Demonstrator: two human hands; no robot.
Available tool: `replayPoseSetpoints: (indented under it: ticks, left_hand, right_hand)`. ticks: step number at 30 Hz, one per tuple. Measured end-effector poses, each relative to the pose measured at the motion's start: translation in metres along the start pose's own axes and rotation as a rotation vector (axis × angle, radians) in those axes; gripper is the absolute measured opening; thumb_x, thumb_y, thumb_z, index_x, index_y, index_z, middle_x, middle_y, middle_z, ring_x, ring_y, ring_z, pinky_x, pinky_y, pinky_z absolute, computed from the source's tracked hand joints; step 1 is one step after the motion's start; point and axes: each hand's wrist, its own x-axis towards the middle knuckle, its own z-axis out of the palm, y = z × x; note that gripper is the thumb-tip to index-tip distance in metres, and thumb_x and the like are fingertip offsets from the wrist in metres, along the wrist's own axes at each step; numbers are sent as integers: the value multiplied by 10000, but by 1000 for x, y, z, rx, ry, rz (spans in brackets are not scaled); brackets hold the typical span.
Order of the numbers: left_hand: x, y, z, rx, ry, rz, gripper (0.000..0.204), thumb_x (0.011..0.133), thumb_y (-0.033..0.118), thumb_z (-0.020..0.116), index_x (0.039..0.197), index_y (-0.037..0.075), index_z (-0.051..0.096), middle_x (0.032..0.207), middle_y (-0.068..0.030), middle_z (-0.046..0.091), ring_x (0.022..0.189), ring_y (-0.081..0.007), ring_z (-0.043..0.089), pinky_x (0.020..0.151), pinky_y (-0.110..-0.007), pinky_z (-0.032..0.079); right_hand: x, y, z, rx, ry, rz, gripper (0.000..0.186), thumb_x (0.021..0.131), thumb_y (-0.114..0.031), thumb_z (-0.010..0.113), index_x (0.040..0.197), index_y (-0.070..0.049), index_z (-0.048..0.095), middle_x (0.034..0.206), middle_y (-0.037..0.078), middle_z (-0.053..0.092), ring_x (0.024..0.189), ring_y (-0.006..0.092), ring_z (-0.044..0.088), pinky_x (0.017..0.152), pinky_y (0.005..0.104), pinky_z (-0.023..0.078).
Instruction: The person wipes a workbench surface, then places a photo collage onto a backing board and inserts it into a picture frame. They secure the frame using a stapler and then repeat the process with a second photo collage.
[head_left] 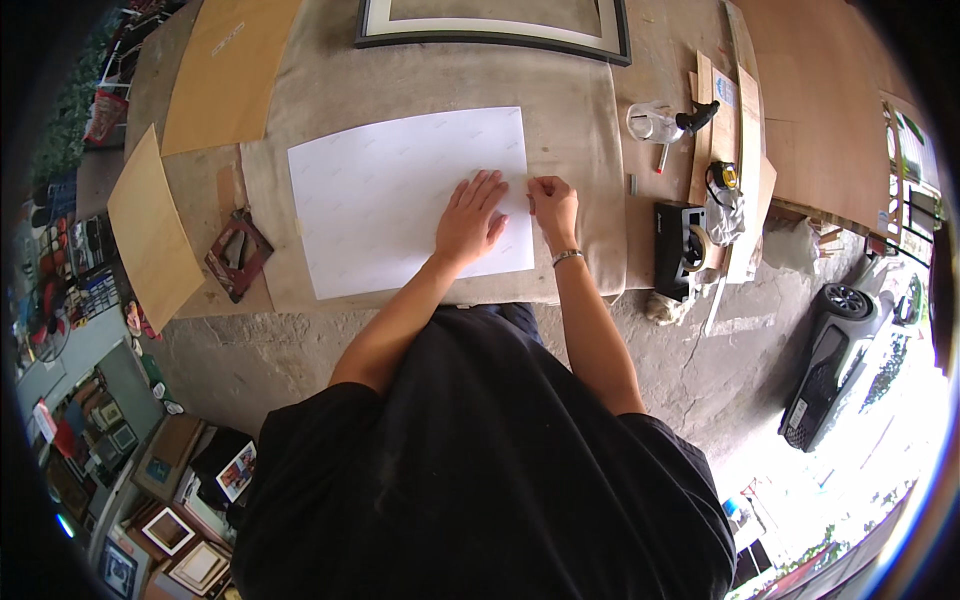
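A large white sheet with faint grey marks lies face up on the cloth-covered table. My left hand rests on the sheet's right half, its fingers stretched out and pressing flat. At the sheet's right edge is my right hand, with fingers curled and thumb and fingertips pinched together. Whatever sits in that pinch, if anything, is too small to make out. Beyond the sheet lies a black picture frame with a pale inner border, cut off by the view's upper edge.
Brown boards and a maroon corner-shaped tool lie at left. On the right are a clear spray bottle, a black box, a tape roll, a tape measure and wooden strips. A car stands outside.
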Motion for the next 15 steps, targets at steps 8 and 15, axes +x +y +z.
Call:
replayPoseSetpoints:
  ticks: [8, 15]
  left_hand:
    - [-1, 21, -1, -22, 28, -10, 501, 887, 285, 620, 1336, 87, 520, 1470, -100, 448, 1388, -278, 381, 1138, -459, 297]
    - [-4, 25, -2, -2, 18, -8, 495, 883, 281, 621, 1328, 88, 526, 1469, -94, 451, 1382, -275, 388, 1134, -453, 303]
  right_hand:
    - [-5, 0, -16, -162, 39, 3, 257, 852, -223, 700, 887, 31, 711, 730, 114, 719, 607, 183, 686, 574, 304, 537]
    - [-18, -20, -14, -266, 101, 63, 324, 816, -314, 727, 890, 2, 725, 768, 128, 727, 731, 252, 716, 690, 360, 551]
